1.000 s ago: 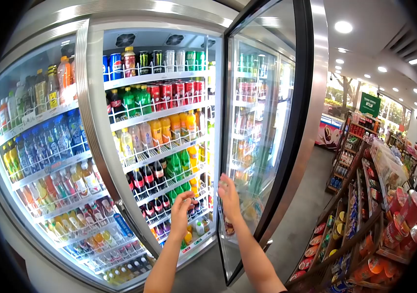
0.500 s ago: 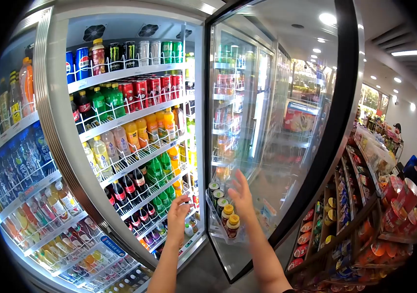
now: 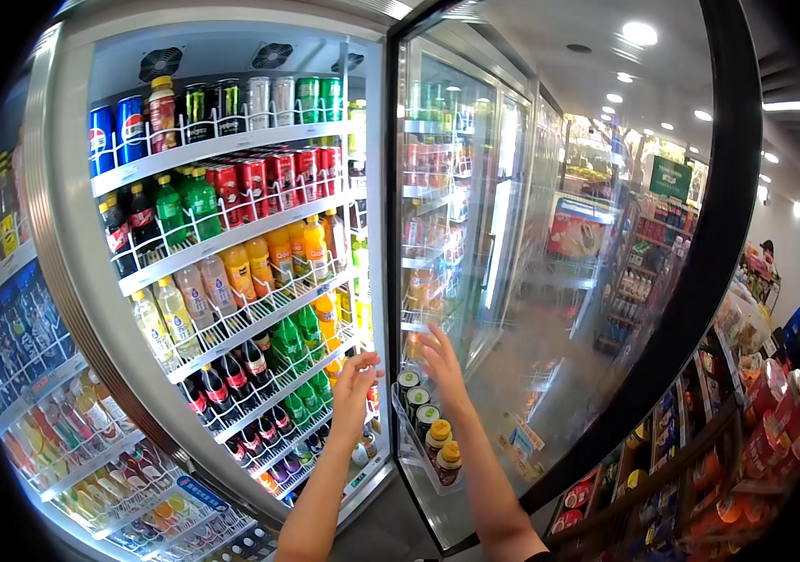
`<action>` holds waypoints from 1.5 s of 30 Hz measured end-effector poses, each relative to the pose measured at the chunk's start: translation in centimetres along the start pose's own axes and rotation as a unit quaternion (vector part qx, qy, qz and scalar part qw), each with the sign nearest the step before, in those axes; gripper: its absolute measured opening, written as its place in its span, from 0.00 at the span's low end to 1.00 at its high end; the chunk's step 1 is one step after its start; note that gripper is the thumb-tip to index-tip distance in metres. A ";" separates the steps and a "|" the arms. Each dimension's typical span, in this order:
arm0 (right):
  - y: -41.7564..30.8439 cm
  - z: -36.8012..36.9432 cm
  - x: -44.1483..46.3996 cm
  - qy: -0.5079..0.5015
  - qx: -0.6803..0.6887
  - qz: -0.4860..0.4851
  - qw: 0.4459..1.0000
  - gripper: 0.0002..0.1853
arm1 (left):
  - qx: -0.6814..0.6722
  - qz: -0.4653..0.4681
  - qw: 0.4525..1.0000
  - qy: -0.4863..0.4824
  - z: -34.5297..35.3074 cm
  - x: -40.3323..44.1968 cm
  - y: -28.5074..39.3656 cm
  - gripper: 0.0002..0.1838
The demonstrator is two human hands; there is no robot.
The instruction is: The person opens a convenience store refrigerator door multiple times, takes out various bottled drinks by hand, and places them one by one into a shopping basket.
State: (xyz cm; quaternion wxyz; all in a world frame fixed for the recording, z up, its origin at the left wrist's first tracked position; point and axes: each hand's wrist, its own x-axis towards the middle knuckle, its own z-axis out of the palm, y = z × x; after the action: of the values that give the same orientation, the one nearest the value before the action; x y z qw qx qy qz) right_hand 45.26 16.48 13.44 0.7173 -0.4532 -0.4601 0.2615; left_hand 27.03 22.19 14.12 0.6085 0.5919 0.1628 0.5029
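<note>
My left hand (image 3: 356, 386) is raised in front of the open drinks fridge, its fingers loosely bent and apart, with nothing seen in it. Behind it are wire shelves of green bottles (image 3: 289, 339) and cola bottles (image 3: 235, 373). To its right, my right hand (image 3: 441, 367) is lifted with fingers spread, also without anything in it. It appears in front of the glass door (image 3: 550, 309), which is swung open. Just below it, a clear bin (image 3: 419, 450) low by the door holds several cans and yellow-capped bottles (image 3: 449, 461).
Red cans (image 3: 252, 180) and orange drinks (image 3: 259, 262) fill the higher shelves. Another stocked fridge section (image 3: 53, 375) stands at left, beyond a metal frame. At right, behind the door's black edge (image 3: 733, 187), are snack racks (image 3: 681, 450) and red tubs (image 3: 770, 393).
The view has turned and shifted, so the fridge sits further left and the door looks wider. My right hand has moved slightly left, nearer my left hand.
</note>
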 end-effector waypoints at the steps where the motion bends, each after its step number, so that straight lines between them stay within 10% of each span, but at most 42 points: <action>1: -0.4 0.0 0.4 -0.020 0.019 0.025 0.999 0.34 | 0.006 0.009 1.000 -0.001 0.6 0.9 -0.2 0.16; 15: -1.4 -2.5 7.2 -0.079 0.024 0.104 0.991 0.35 | -0.008 0.009 0.999 0.043 2.3 7.9 -3.2 0.13; 45: 11.6 13.3 31.1 -0.163 0.007 0.142 0.976 0.32 | 0.068 0.044 0.993 0.085 -19.4 36.7 -7.1 0.30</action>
State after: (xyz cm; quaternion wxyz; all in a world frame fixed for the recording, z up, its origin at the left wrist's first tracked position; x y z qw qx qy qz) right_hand 47.51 51.78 18.48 0.5916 -0.4601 -0.4995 0.4345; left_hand 30.85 63.99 17.65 0.5280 0.5935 0.2217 0.5655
